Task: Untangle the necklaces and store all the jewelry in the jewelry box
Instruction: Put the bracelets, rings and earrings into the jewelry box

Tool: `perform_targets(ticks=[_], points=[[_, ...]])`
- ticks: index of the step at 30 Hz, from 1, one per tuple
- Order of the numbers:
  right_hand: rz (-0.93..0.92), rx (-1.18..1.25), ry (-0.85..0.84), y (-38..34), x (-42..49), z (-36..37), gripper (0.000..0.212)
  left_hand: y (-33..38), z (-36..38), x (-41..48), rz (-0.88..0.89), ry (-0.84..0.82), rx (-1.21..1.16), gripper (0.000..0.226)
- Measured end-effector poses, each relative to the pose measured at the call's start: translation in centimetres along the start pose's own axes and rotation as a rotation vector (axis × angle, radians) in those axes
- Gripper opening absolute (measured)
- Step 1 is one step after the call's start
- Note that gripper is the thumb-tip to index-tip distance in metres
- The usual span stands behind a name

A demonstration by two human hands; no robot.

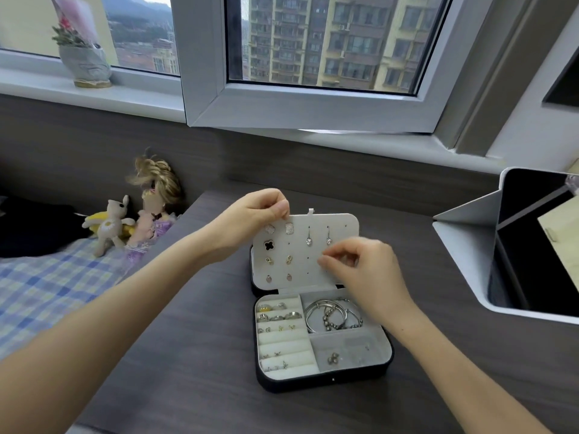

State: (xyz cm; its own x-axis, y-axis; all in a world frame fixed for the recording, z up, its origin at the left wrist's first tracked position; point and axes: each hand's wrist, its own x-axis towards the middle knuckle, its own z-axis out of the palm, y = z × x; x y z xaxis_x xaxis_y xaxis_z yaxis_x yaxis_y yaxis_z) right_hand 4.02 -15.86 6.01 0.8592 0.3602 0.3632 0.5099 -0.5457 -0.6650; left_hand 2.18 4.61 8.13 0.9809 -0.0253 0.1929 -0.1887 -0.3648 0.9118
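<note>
A black jewelry box (326,382) lies open on the dark desk. Its white earring panel (316,264) stands up from the lid and carries several earring pairs. My left hand (260,211) pinches the panel's top left corner. My right hand (360,267) hovers at the panel's right side with fingertips pinched together; what they hold is too small to tell. In the tray, rings (279,316) sit in the left rolls, bangles and a bead bracelet (332,314) fill the upper right compartment, and small studs (333,358) lie in the lower right one.
An open white organizer with black inside (470,245) stands at the desk's right. A doll (156,211) and plush toy (111,225) sit on the checked bedding to the left. The window frame (313,111) juts out behind the box.
</note>
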Motion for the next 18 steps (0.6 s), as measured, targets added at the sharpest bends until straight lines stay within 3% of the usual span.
perform_targets(ticks=[8, 18], points=[[-0.21, -0.227, 0.263, 0.3, 0.2, 2.4, 0.01, -0.2, 0.2, -0.4, -0.1, 0.121, -0.279, 0.028], [-0.211, -0.297, 0.222, 1.3, -0.8, 3.7, 0.009, -0.5, -0.1, -0.5, -0.159, 0.139, -0.39, 0.025]])
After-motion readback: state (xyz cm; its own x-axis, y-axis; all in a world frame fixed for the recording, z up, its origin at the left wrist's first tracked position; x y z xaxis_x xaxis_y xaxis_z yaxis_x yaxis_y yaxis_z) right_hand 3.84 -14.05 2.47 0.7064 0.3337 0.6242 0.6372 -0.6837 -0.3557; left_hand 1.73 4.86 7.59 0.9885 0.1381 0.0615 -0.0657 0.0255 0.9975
